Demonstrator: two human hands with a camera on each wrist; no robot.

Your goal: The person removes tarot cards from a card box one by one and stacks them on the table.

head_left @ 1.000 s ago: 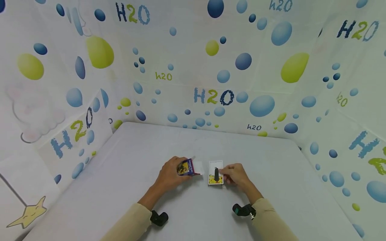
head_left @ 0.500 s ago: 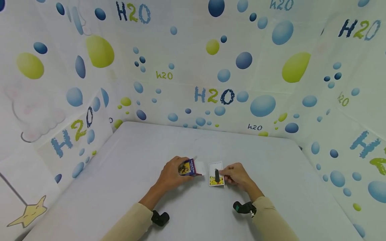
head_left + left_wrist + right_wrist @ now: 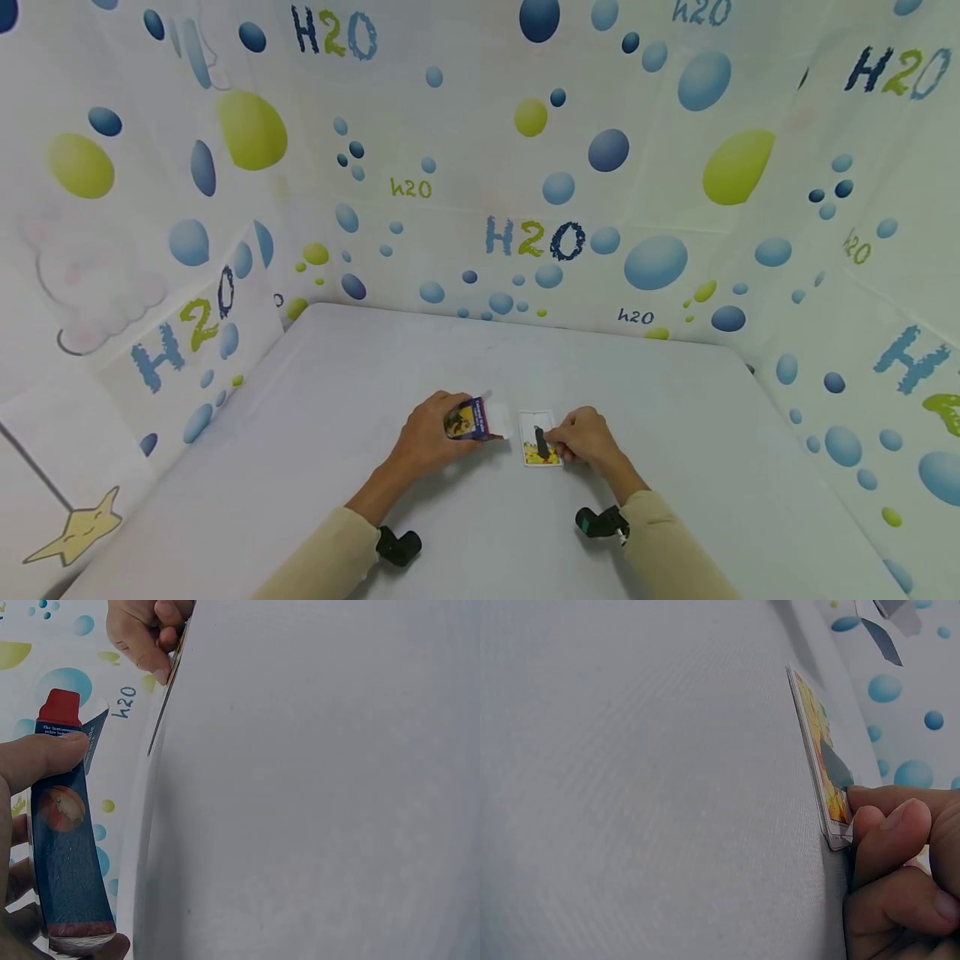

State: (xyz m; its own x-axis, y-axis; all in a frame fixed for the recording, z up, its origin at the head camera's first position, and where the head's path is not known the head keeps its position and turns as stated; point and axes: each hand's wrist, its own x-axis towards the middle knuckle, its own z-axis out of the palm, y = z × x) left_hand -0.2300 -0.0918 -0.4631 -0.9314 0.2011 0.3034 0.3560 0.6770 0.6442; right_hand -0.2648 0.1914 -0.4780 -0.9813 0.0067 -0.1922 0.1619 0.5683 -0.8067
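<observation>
My left hand [image 3: 429,433] grips a small dark-blue card box [image 3: 467,419] by its sides, its open end facing right with a white flap out. Up close in the left wrist view, the box [image 3: 69,847] shows a red tab [image 3: 60,709], and the thumb presses on its face. A thin stack of picture cards [image 3: 534,425] lies on the table right of the box, the top card printed with a dark shape over yellow. My right hand [image 3: 588,437] holds the stack at its right edge, a fingertip on the top card and the other fingers curled.
The white-covered table [image 3: 337,375] stretches beyond and around both hands. White sheets with blue and green bubbles [image 3: 652,262] hang at the back and both sides. A dark wrist camera [image 3: 399,546] sits at the left wrist, another camera [image 3: 600,522] at the right.
The card stack has come slightly down toward me and now looks flat on the table, with my right hand still at its edge. The left hand and box have hardly moved.
</observation>
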